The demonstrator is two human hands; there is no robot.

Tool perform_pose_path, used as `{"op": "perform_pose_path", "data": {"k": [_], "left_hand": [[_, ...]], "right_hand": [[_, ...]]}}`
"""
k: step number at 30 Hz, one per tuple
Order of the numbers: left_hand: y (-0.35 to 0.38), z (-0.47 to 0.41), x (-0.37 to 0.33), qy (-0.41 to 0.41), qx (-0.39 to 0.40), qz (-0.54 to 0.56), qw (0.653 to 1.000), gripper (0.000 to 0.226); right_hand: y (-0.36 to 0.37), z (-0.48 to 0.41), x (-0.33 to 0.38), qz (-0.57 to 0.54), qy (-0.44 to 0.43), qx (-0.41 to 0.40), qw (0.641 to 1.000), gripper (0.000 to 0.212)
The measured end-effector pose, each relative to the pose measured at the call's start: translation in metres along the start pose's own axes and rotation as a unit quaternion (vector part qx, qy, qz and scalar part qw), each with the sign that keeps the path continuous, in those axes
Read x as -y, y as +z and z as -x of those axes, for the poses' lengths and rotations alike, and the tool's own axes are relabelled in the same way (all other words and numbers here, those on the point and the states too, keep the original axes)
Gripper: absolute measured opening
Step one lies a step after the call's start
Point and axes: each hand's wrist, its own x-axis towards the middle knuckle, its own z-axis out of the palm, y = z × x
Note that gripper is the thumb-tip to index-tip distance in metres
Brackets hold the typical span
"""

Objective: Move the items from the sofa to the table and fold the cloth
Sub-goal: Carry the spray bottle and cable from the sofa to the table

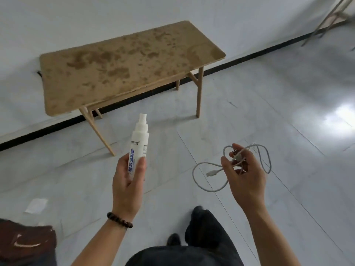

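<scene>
My left hand (127,187) grips a white spray bottle (139,139) with blue lettering, held upright, nozzle up. My right hand (245,175) holds a loosely coiled white charging cable (203,184); loops hang out on both sides of the fingers and one plug dangles free. Both hands are over the floor, short of the low wooden table (123,68), which stands against the white wall with a stained bare top. A dark brown-red cloth (26,244) with a white mark lies at the bottom left corner.
Glossy grey tiled floor all around, with a black skirting strip along the wall. A white scrap of paper (36,205) lies on the floor at left. Wooden frame legs (330,18) stand at the top right. My dark trousers and shoes (197,237) show below.
</scene>
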Motion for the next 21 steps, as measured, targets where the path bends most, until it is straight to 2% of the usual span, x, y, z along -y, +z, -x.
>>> {"op": "perform_pose_path", "data": {"k": [2, 6, 9, 11, 15, 18, 21], "left_hand": [[0.033, -0.047, -0.004, 0.017, 0.023, -0.005, 1.0, 0.017], [0.1, -0.137, 0.004, 0.019, 0.039, -0.018, 0.999, 0.027], [0.141, -0.207, 0.0, -0.013, 0.053, -0.013, 0.998, 0.016], [0.16, -0.255, -0.01, -0.029, 0.057, -0.013, 0.998, 0.022], [0.19, -0.347, -0.039, -0.029, 0.03, -0.016, 0.999, 0.046], [0.209, -0.405, -0.049, -0.035, -0.008, 0.0, 0.999, 0.049], [0.236, -0.463, -0.043, -0.056, -0.046, 0.011, 0.997, 0.044]], "right_hand": [[0.012, -0.044, -0.014, -0.007, 0.011, -0.02, 1.0, 0.032], [0.05, -0.142, -0.046, -0.034, 0.041, -0.039, 0.998, 0.036], [0.082, -0.231, -0.052, -0.054, 0.054, -0.025, 0.997, 0.039], [0.102, -0.291, -0.043, -0.056, 0.047, -0.002, 0.997, 0.038], [0.148, -0.411, -0.012, -0.041, 0.009, 0.044, 0.998, 0.038], [0.183, -0.482, 0.004, -0.022, -0.001, 0.083, 0.996, 0.034], [0.217, -0.547, 0.001, -0.014, -0.015, 0.108, 0.994, 0.031]]}}
